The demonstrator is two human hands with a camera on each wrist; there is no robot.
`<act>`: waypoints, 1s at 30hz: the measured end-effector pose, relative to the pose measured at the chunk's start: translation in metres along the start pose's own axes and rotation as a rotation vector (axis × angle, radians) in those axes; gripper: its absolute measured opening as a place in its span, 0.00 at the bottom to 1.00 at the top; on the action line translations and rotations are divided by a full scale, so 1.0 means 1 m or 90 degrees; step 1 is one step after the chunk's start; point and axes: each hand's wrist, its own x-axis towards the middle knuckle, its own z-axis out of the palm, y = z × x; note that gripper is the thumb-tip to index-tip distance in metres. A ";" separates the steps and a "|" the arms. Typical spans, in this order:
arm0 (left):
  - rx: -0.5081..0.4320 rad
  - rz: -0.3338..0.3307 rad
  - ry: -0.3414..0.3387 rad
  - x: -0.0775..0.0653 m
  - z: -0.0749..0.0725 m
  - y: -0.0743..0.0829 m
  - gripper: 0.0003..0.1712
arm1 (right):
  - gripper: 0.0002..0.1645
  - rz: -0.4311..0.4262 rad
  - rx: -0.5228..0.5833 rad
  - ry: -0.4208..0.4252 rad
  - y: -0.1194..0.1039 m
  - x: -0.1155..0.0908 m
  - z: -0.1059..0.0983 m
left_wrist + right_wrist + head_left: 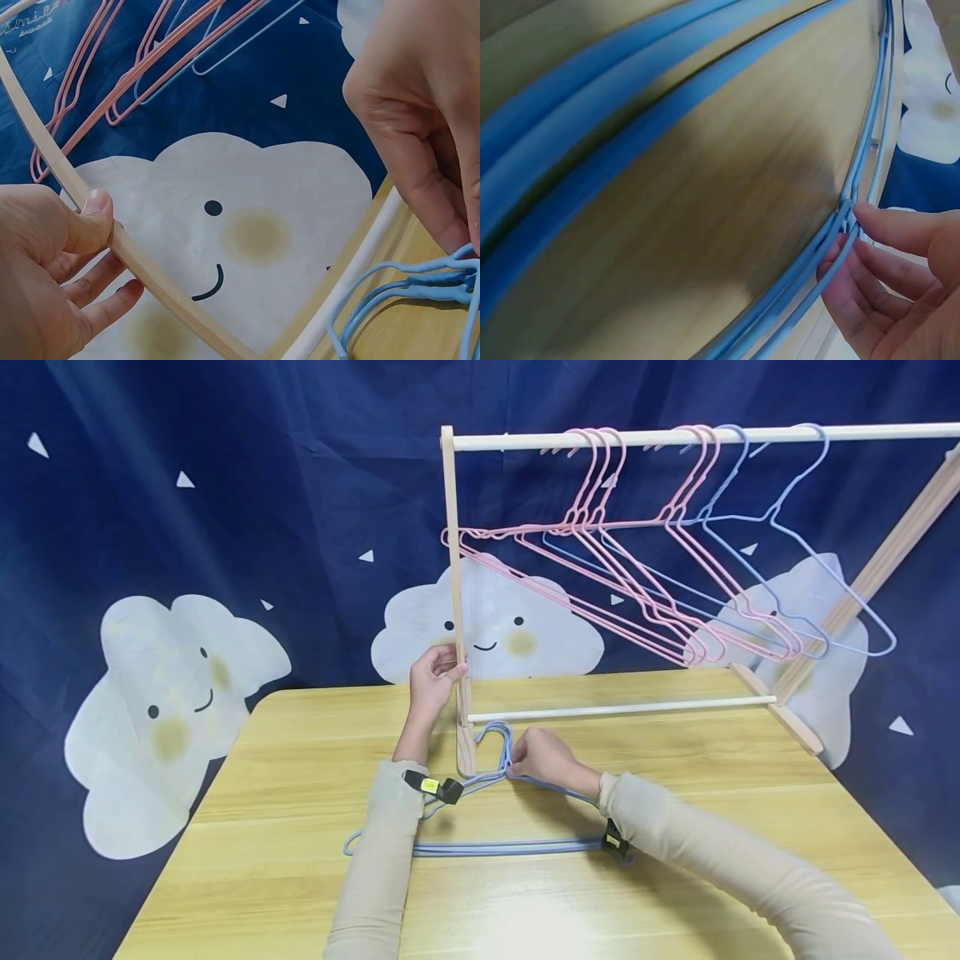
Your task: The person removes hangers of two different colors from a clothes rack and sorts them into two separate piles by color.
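My left hand (435,683) grips the upright wooden post (453,568) of a clothes rack, its thumb in front and fingers behind in the left wrist view. Several blue hangers (517,851) lie stacked on the table, hooks beside the post's foot. My right hand (549,755) pinches these hangers at the neck, just below the hooks; how many it holds I cannot tell. In the right wrist view, the blue wires (667,97) run close past the camera to the fingertips. My left forearm covers part of the stack's left side.
Several pink hangers (577,515) and two blue hangers (827,441) hang from the rack's top rod (510,442). A lower rod (622,708) joins the rack's feet above the wooden table (247,827). Behind stands a dark blue curtain (315,468) with cloud prints.
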 end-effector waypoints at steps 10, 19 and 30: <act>0.005 -0.011 0.000 0.000 0.000 -0.001 0.17 | 0.09 0.022 -0.003 0.001 0.002 0.001 0.003; 0.003 -0.009 0.000 0.001 0.001 -0.001 0.17 | 0.09 0.026 -0.009 0.002 0.000 0.001 0.002; 0.006 -0.008 -0.003 0.000 0.001 -0.001 0.16 | 0.05 -0.032 -0.043 -0.028 -0.008 -0.004 -0.021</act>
